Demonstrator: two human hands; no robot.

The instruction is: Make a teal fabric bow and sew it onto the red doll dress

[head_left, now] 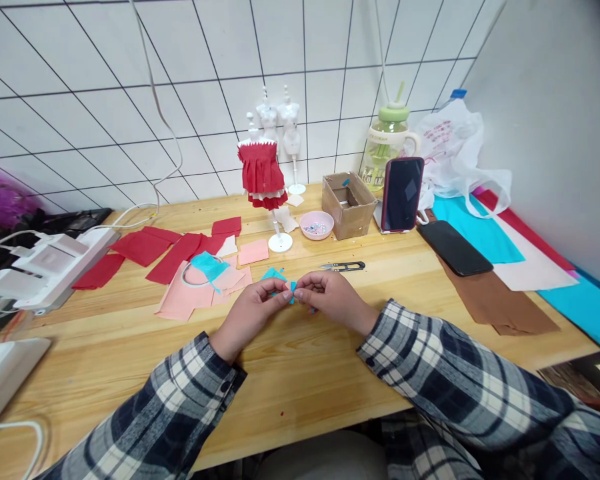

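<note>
A small piece of blue crepe paper point(293, 287) is pinched between my two hands, over the middle of the table. My left hand point(253, 308) grips its left side with thumb and forefinger. On its right side, the fingertips of my right hand point(333, 299) are closed on the same piece. Another blue scrap point(273, 274) lies just behind my left fingers. Thread snips point(343, 266) rest on the wood behind my right hand. Farther back, a small white dress form point(280, 241) stands upright in a ruffled red dress point(263, 170).
Red sheets point(173, 257) and pink sheets point(177, 297) lie at the left, near a white power strip point(55, 267). Behind are a pink bowl point(317, 225) of beads, a cardboard box point(349, 207) and a propped phone point(403, 195). A black phone point(454, 248) lies on coloured sheets at right.
</note>
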